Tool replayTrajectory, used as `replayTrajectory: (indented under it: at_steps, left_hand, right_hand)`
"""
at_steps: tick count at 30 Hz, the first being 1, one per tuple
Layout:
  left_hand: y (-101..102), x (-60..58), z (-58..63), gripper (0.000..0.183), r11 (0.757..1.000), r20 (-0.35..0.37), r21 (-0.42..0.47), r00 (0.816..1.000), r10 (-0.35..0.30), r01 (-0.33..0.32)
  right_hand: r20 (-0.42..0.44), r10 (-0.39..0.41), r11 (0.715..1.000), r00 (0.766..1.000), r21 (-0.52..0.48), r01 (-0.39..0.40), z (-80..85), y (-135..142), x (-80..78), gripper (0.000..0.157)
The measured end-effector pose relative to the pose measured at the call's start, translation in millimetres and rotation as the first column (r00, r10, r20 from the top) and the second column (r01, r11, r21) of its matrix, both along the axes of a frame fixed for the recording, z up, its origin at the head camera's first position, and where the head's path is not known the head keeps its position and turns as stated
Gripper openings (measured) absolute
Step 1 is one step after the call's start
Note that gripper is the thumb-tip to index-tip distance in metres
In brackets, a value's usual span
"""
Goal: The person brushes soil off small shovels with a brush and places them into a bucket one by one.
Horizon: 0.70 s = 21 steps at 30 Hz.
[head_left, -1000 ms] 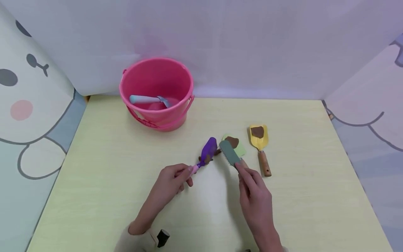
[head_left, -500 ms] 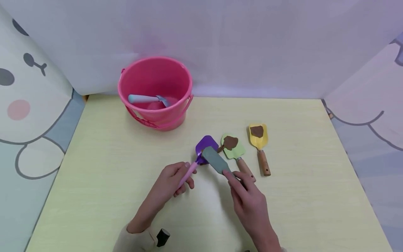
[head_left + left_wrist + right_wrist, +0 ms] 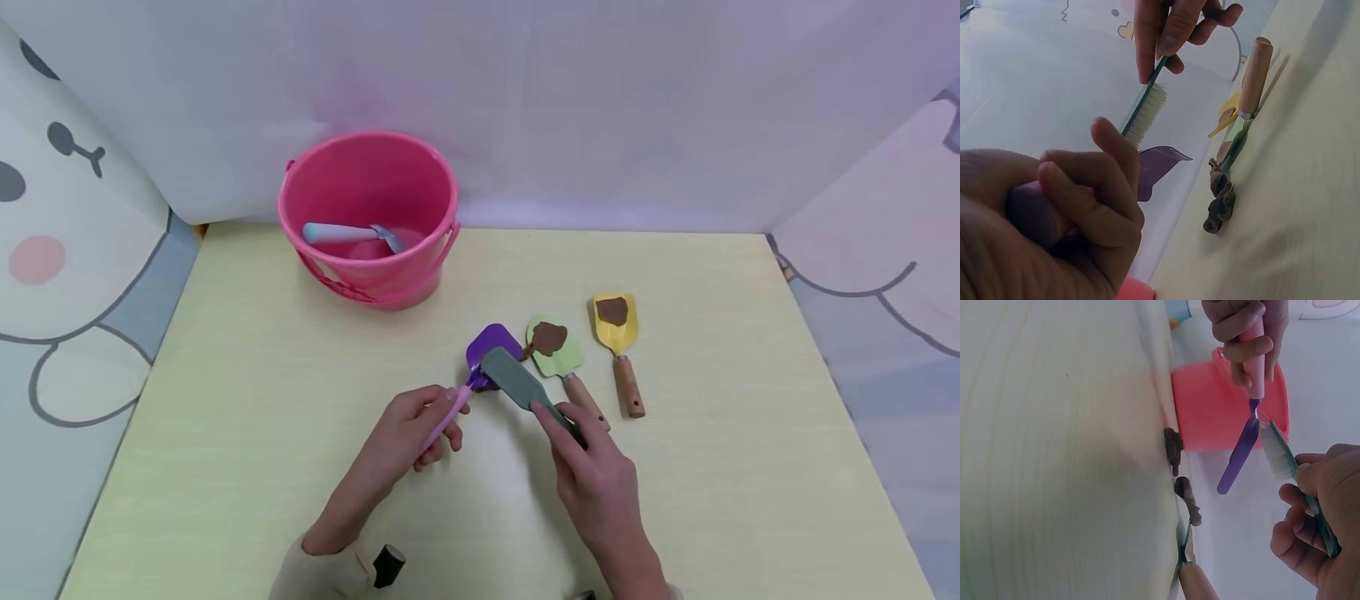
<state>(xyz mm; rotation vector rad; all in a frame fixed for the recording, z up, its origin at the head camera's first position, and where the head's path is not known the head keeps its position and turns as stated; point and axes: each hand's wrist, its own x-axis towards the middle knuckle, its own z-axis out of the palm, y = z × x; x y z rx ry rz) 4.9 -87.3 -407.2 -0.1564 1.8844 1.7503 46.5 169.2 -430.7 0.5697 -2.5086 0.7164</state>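
Observation:
My left hand (image 3: 420, 429) grips the pink handle of a small purple toy shovel (image 3: 491, 342), held above the table. My right hand (image 3: 596, 479) holds a green brush (image 3: 513, 377) by its handle, index finger laid along the back. White bristles (image 3: 1147, 112) face the shovel, the brush tip right at the base of its blade. Below, dark brown clumps (image 3: 1174, 450) lie on the table. To the right, a light green shovel (image 3: 566, 362) with a wooden handle carries a flat brown piece (image 3: 549, 338).
A yellow shovel (image 3: 626, 333) with another brown piece (image 3: 612, 312) lies at the far right of the tools. Behind to the left stands a pink bucket (image 3: 408, 283) with a light blue-handled tool (image 3: 341, 234) inside. A pale curtain (image 3: 600, 117) closes off the table's back edge.
My right hand has moved the brush left, from beside the light green shovel onto the purple shovel. The purple blade has turned to show its broad face. Little differs over the last half second.

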Motion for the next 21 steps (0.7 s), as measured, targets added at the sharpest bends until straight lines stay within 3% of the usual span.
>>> replayTrajectory:
  at_steps: [9, 12, 14, 16, 21]
  left_hand:
    - [2.2, -0.4, 1.5, 0.054, 1.000, 0.016, 0.018, 1.000, 0.014, -0.014]
    - [1.7, -0.4, 1.2, 0.050, 1.000, 0.011, 0.016, 1.000, 0.014, -0.014]
    - [1.5, 0.3, 1.7, 0.048, 1.000, 0.004, 0.008, 1.000, 0.013, -0.013]
    - [1.3, 1.0, 2.6, 0.047, 1.000, -0.006, -0.006, 1.000, 0.012, -0.012]
    - [0.3, 1.9, 3.7, 0.045, 0.999, -0.031, -0.035, 0.999, 0.018, -0.020]
  right_hand:
    - [0.011, -0.028, 1.000, 1.000, -0.013, 0.028, 2.8, -3.4, 1.1, 0.065]
    - [-0.006, -0.018, 0.999, 1.000, -0.034, 0.018, 3.1, -5.6, 1.8, 0.040]
    - [-0.011, -0.011, 0.999, 1.000, -0.049, 0.010, 3.0, -7.1, 2.9, 0.033]
    - [-0.011, -0.007, 0.998, 1.000, -0.062, 0.006, 2.6, -8.3, 4.2, 0.041]
    - [0.004, -0.009, 0.997, 1.000, -0.077, 0.009, 3.1, -11.3, 7.7, 0.042]
